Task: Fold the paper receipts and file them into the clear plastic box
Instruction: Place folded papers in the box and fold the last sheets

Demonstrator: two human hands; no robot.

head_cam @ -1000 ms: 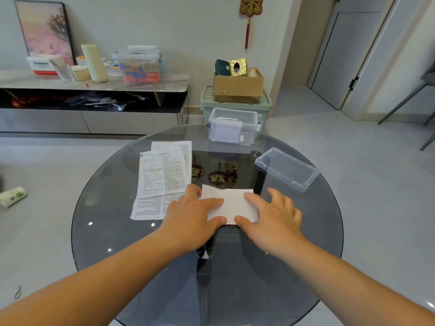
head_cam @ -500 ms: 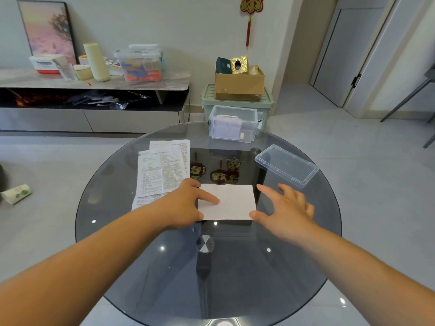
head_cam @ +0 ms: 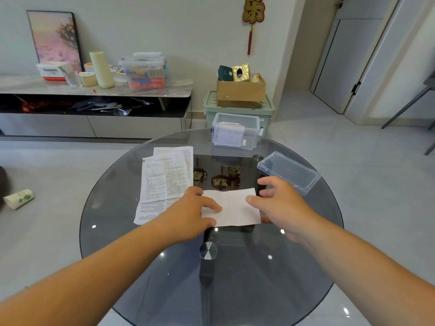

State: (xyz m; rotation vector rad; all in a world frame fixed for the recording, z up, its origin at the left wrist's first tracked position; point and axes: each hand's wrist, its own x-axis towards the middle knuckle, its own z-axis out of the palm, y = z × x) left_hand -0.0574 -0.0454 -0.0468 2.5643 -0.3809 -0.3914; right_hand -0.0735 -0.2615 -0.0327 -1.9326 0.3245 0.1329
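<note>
A folded white receipt lies flat near the middle of the round glass table. My left hand presses its left part with straight fingers. My right hand is at its right edge, thumb under that edge and a fingertip on top, other fingers spread. Unfolded printed receipts are stacked to the left, partly under my left wrist. The clear plastic box stands at the table's far edge with folded papers inside. Its clear lid lies to the right.
Past the table stand a green bin with a cardboard box on it, and a low cabinet carrying containers. A roll lies on the floor at left. Chair legs stand at right.
My right hand lifted off the receipt, opened, and now takes its right edge. My left hand slid toward the paper's left part and stays pressing. The camera view shifted slightly.
</note>
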